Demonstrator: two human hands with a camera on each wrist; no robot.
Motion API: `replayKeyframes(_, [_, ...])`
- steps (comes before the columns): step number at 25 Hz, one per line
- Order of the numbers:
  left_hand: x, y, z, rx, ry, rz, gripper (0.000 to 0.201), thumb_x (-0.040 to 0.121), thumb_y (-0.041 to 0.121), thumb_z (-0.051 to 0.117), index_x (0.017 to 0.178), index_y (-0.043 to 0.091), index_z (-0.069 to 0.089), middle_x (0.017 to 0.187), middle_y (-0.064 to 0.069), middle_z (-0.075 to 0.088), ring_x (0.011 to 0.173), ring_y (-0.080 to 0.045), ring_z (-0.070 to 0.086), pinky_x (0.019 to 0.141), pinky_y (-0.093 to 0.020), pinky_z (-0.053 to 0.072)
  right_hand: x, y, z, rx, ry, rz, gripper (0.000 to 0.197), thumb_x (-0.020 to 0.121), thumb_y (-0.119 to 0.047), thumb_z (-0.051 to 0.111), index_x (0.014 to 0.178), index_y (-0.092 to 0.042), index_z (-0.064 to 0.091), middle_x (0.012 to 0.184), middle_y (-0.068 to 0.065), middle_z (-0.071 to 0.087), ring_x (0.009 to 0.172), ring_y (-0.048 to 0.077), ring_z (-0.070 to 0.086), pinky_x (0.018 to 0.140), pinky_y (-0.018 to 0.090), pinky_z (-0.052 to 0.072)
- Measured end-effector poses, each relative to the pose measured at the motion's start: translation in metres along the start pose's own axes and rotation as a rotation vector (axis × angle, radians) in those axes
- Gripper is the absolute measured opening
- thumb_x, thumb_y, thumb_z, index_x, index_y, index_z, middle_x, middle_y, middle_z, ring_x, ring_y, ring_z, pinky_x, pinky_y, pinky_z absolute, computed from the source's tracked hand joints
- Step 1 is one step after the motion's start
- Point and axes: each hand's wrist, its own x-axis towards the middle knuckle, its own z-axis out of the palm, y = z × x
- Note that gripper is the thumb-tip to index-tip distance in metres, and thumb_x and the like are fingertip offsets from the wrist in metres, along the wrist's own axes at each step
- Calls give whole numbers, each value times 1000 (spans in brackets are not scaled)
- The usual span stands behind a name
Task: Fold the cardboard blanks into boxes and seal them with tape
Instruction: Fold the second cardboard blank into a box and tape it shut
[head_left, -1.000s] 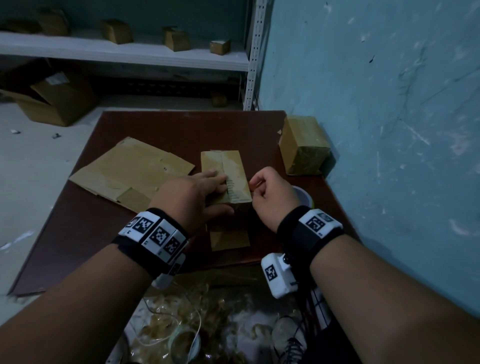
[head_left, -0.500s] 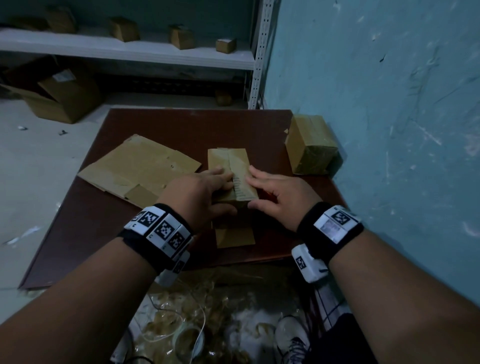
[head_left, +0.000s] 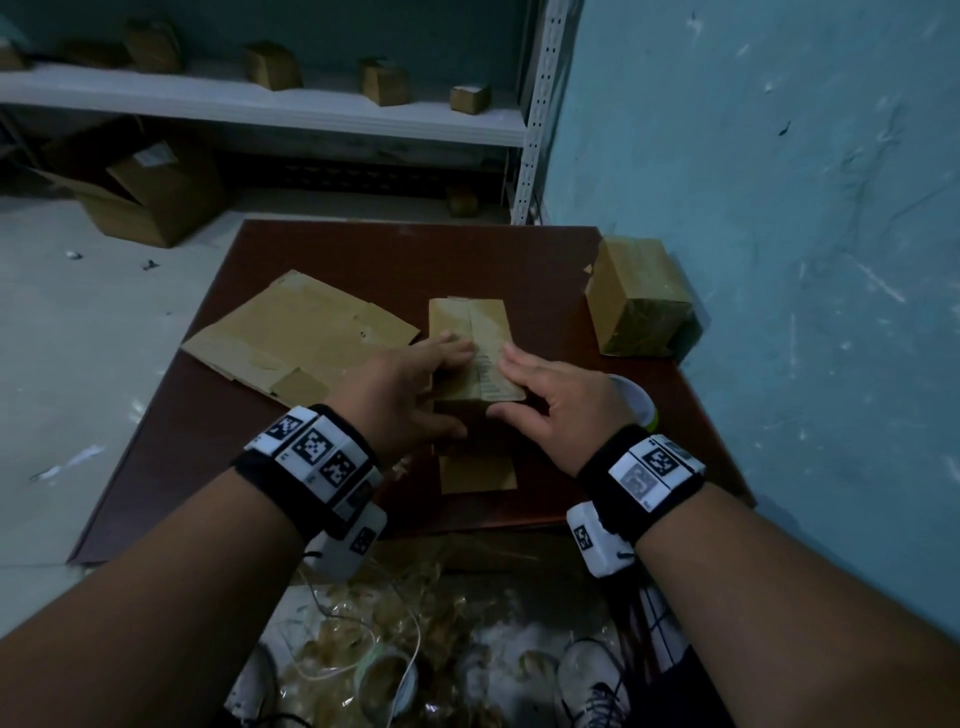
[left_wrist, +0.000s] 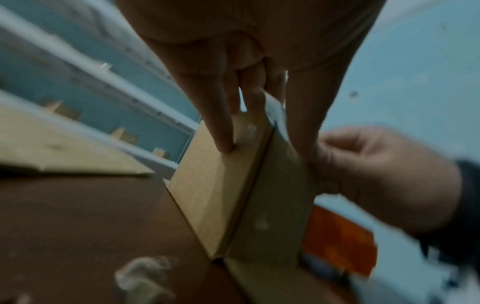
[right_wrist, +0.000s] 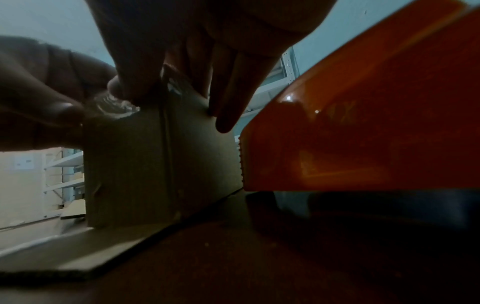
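floor box (head_left: 150, 200): big open carton on the floor far left, flaps up. It has a white label I can't read, and I can't see inside.
shelf (head_left: 291, 111): white rack at the back with a handful of small closed boxes sitting on it.
flat blanks (head_left: 298, 338): unfolded cardboard lying on the brown table (head_left: 208, 467), just left of the action.
left hand (head_left: 402, 395): fingers laid out flat on top of the box, thumb down the near side, so it's pressing, not grabbing.
box (head_left: 470, 325): the one being worked on, middle of the table, right between both hands. A tape strip runs along the top seam, and one bottom flap sticks out flat toward the person. There's some printing on the tape, too blurry to read.
right hand (head_left: 563, 402): same deal, straight fingers on the box top, thumb on the near face, touching the left thumb area.
tape dispenser (right_wrist: 363, 115): orange, parked just right of the box, mostly hidden under the right wrist in the head view.
done box (head_left: 639, 296): taped shut, far right by the blue wall, well apart from the hands.
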Motion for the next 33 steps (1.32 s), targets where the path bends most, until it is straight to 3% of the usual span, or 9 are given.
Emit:
replayKeyframes(3, [-7, -7, -14, -130, 132, -87, 66, 67, 24, 94, 126, 34, 67, 135, 19, 64, 127, -3, 58, 106, -27, 48, 0, 0, 0, 29, 25, -1, 60, 89, -56, 71, 141, -28, 64, 151, -13, 54, 133, 5, 56, 113, 25, 44])
replayKeyframes(5, [-10, -13, -19, -134, 170, -162, 44, 63, 28, 95, 99, 35, 71, 101, 19, 73, 100, -1, 67, 89, -28, 55, 0, -1, -1, 30, 32, -3, 60, 88, -56, 72, 140, -26, 65, 150, -11, 56, 132, 8, 59, 112, 30, 47])
replayKeyframes(8, [-9, -15, -21, -384, 139, -267, 32, 66, 24, 92, 86, 19, 68, 79, 4, 74, 75, -16, 73, 71, -38, 63, 0, -1, -2, 33, 35, -5, 59, 88, -55, 73, 139, -25, 66, 149, -10, 57, 131, 9, 60, 111, 34, 49])
replayKeyframes(11, [-7, -15, -21, -501, 116, -314, 29, 69, 21, 87, 87, 11, 66, 79, -5, 76, 76, -27, 76, 71, -42, 65, 0, -2, -3, 36, 29, -1, 58, 88, -53, 75, 138, -25, 67, 148, -10, 58, 131, 10, 60, 111, 34, 49])
replayKeyframes(16, [-4, -14, -12, -489, 93, -285, 14, 82, -1, 79, 85, 12, 73, 84, -5, 77, 81, -24, 76, 70, -31, 62, 0, -3, -5, 30, 24, 13, 58, 88, -52, 76, 139, -25, 66, 149, -10, 58, 132, 6, 57, 112, 18, 39])
replayKeyframes(18, [-4, -12, -12, -520, 78, -285, 15, 82, -4, 78, 86, 11, 76, 86, -4, 78, 81, -20, 76, 74, -28, 60, 0, -3, -6, 33, 26, 17, 59, 88, -51, 77, 139, -24, 66, 148, -9, 58, 132, 6, 57, 112, 18, 38])
replayKeyframes(25, [-8, -7, -12, -136, 73, -95, 33, 67, 15, 94, 81, 30, 69, 80, 17, 72, 81, 7, 67, 71, -9, 50, 1, -6, -6, 43, 12, 30, 59, 88, -49, 78, 140, -24, 65, 149, -10, 57, 132, 7, 57, 112, 19, 39])
replayKeyframes(28, [-7, -1, -9, 7, 73, -59, 39, 71, 21, 93, 80, 38, 59, 86, 15, 66, 81, 1, 63, 69, -15, 49, 1, -8, -7, 37, -5, 42, 60, 89, -49, 77, 142, -26, 63, 151, -12, 55, 134, 5, 54, 112, 15, 34])
replayKeyframes(33, [-5, -5, -2, 98, 129, 38, 41, 72, 39, 90, 74, 41, 49, 78, 15, 61, 73, -3, 60, 61, -25, 46, 1, -7, -4, 29, -4, 47, 60, 89, -50, 76, 142, -27, 63, 151, -11, 54, 135, 9, 55, 116, 27, 41])
